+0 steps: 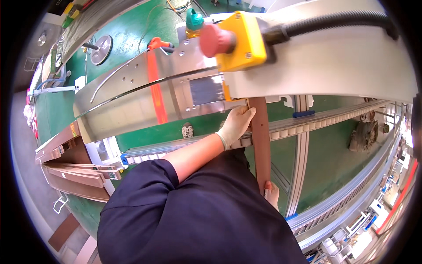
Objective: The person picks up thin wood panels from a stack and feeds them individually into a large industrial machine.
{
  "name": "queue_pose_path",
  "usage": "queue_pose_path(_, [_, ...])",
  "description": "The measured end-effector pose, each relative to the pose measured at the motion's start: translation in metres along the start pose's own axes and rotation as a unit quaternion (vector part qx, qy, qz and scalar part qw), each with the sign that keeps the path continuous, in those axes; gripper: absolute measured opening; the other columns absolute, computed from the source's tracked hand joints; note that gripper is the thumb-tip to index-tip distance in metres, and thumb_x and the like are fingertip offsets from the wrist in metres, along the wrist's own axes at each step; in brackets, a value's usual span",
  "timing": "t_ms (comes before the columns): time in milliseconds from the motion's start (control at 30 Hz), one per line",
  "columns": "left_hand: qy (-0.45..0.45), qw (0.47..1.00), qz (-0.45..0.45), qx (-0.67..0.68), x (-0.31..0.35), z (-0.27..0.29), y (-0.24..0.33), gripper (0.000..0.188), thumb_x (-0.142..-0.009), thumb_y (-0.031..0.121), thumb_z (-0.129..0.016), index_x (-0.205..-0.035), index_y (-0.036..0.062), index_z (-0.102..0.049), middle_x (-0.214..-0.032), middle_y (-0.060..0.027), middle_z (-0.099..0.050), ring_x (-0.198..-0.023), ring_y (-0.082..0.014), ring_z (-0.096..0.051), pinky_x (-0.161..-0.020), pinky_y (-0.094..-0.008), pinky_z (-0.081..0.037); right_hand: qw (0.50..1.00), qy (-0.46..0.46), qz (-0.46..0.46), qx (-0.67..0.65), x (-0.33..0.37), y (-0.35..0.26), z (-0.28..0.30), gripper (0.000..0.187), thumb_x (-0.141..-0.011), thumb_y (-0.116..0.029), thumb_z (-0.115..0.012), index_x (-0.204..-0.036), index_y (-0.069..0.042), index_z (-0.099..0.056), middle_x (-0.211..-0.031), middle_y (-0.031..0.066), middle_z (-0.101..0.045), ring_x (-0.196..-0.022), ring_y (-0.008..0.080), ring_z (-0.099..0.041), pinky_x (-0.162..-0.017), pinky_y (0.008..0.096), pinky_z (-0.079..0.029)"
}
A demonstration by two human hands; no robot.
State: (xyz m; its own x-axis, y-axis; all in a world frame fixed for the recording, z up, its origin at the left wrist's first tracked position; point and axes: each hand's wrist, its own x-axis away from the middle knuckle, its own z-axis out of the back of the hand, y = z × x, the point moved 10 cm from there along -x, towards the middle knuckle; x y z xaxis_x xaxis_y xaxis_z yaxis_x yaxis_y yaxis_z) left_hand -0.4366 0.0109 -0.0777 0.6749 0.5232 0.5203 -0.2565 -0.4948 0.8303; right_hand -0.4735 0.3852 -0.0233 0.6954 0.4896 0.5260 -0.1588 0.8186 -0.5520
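Observation:
A long, narrow brown board (261, 147) reaches from under the edge of the beige machine back toward my body. My left hand (237, 124), in a pale glove, is closed on the board's left edge near its far end, thumb on top. At the near end, my right hand (272, 194) grips the board from its right side; the body and the board hide part of that hand. Just beyond the left hand lies the steel machine bed (132, 103) with an orange-red stripe (157, 94) across it.
A yellow box with a red push button (215, 40) and a black corrugated hose (338, 23) sit on the beige housing (316, 66). Roller track (321, 124) runs beneath the board. At left stand stacked brown boards (74, 174). A teal-capped bottle (194, 22) stands behind the bed.

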Motion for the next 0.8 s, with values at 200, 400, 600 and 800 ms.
queue_pose_path(200, [-0.045, 0.991, 0.056, 0.110, -0.038, -0.073, -0.008, 0.034, -0.111, 0.029, -0.055, -0.102, -0.0028, -0.062, -0.097, -0.0095, -0.068, -0.086, -0.0213, -0.072, -0.078, -0.0387, -0.063, 0.997, 0.033, -0.028, -0.064, -0.042, 0.086, 0.033, 0.055, -0.108, -0.046, -0.057, -0.102, 0.006, -0.071, -0.084, 0.0216, -0.071, -0.078, 0.0284, -0.069, -0.073, 0.0422, -0.053])
queue_pose_path(400, [-0.105, 0.966, 0.088, 0.219, -0.052, -0.145, 0.026, 0.043, -0.110, 0.038, -0.056, -0.125, -0.0027, -0.059, -0.118, -0.0149, -0.069, -0.108, -0.0259, -0.071, -0.094, -0.0403, -0.061, 0.994, 0.091, -0.006, -0.055, -0.086, 0.089, 0.101, 0.048, -0.109, -0.042, -0.058, -0.113, 0.004, -0.072, -0.091, 0.0175, -0.074, -0.090, 0.0235, -0.070, -0.082, 0.0383, -0.054])
queue_pose_path(600, [-0.178, 0.979, 0.057, -0.080, -0.056, -0.122, 0.001, 0.051, -0.111, 0.043, -0.052, -0.138, 0.0001, -0.059, -0.137, -0.0186, -0.067, -0.125, -0.0303, -0.064, -0.103, -0.0422, -0.052, 0.924, 0.319, 0.143, 0.158, -0.131, -0.046, 0.179, 0.040, -0.101, -0.030, -0.068, -0.124, 0.003, -0.069, -0.119, 0.0221, -0.072, -0.113, 0.0413, -0.066, -0.099, 0.0469, -0.051])
queue_pose_path(800, [-0.010, 0.939, -0.117, -0.323, 0.047, 0.033, 0.012, 0.040, -0.106, 0.038, -0.056, -0.118, 0.0021, -0.070, -0.112, -0.0196, -0.073, -0.109, -0.0339, -0.070, -0.097, -0.0405, -0.053, 0.873, 0.208, 0.430, 0.094, -0.155, -0.186, 0.067, 0.040, -0.092, -0.020, -0.076, -0.126, -0.001, -0.069, -0.121, 0.0186, -0.071, -0.118, 0.0413, -0.063, -0.104, 0.0507, -0.048])
